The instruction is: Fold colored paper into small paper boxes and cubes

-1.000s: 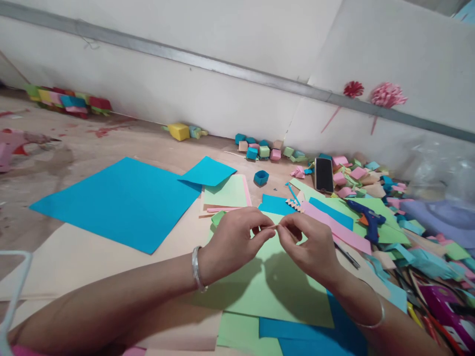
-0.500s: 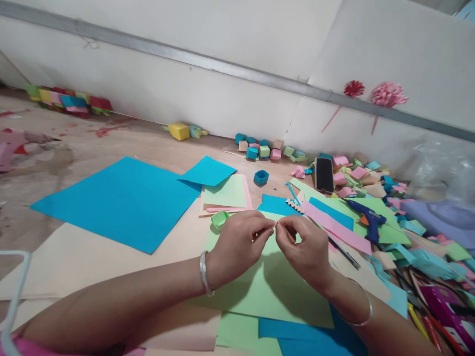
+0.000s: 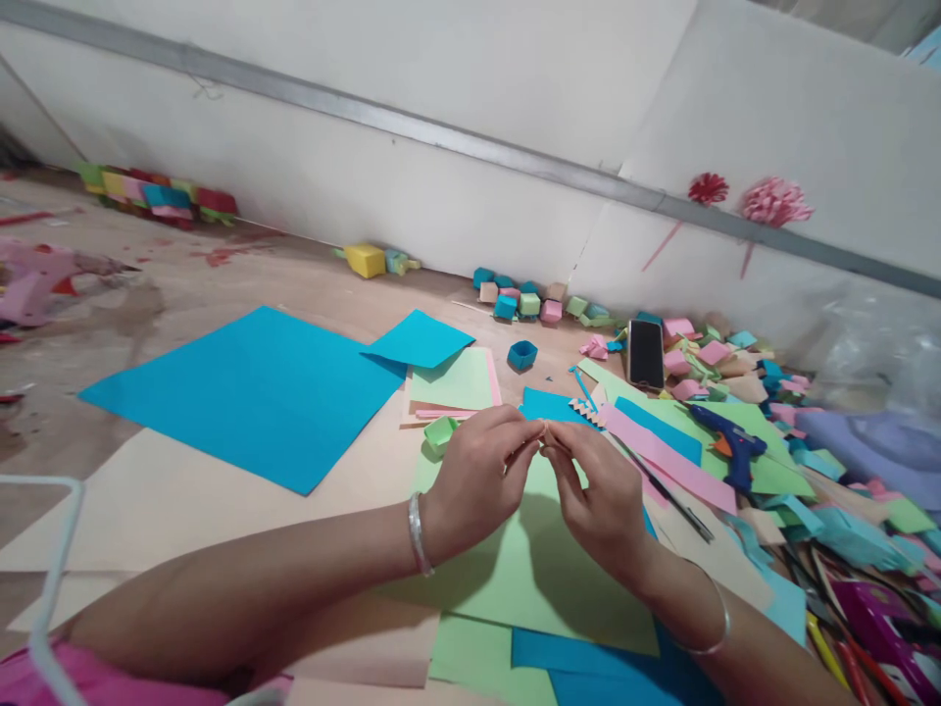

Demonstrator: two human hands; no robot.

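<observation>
My left hand (image 3: 481, 476) and my right hand (image 3: 599, 495) meet fingertip to fingertip above a light green paper sheet (image 3: 536, 579). Both pinch a small, thin peach paper piece (image 3: 545, 428) between thumbs and forefingers. Each wrist wears a silver bangle. A small green folded paper box (image 3: 439, 432) sits just left of my left hand. A zigzag-cut peach strip (image 3: 588, 412) lies just beyond my fingers.
A large blue sheet (image 3: 250, 392) lies to the left. A blue glue gun (image 3: 727, 446), a phone (image 3: 645, 353) and heaps of coloured paper scraps fill the right side. Small paper cubes (image 3: 525, 299) line the white wall. A blue paper cup (image 3: 521, 354) stands mid-table.
My hands have drawn closer together, so the fingertips now touch around the small piece. The view has shifted slightly.
</observation>
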